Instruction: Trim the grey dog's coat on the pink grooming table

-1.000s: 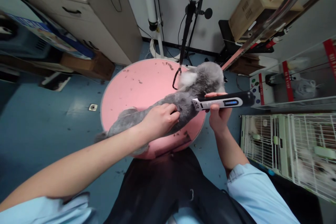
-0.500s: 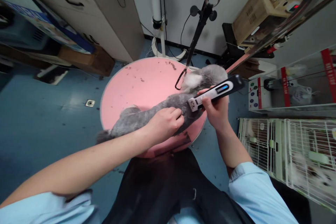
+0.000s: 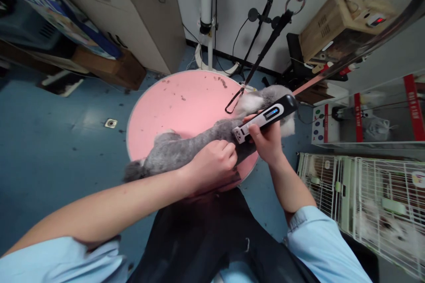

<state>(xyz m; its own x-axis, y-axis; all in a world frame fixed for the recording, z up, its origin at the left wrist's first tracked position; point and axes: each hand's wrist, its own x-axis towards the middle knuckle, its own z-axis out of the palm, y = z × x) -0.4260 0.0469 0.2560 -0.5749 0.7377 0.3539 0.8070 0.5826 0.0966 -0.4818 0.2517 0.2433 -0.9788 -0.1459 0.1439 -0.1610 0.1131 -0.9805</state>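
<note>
A small grey-and-white dog is on the round pink grooming table, its rump to the left and its head end to the right. My right hand is wrapped round black-and-white hair clippers with a lit blue display. Their blade end rests against the dog's back, near the shoulder. Just left of the blade, my left hand presses on the dog's near side with fingers curled in. What its fingertips pinch is partly hidden by the hand. A black grooming loop hangs beside the dog's neck.
Loose hair clippings lie on the far part of the table. Behind it rises a white stand pole. A drawer cabinet is at back left. White wire cages, one holding a white animal, stand at right.
The clippers and my right hand have shifted slightly left and down in view, closer to my left hand. The camera view has also moved a little, and the dog's white chest fur now shows.
</note>
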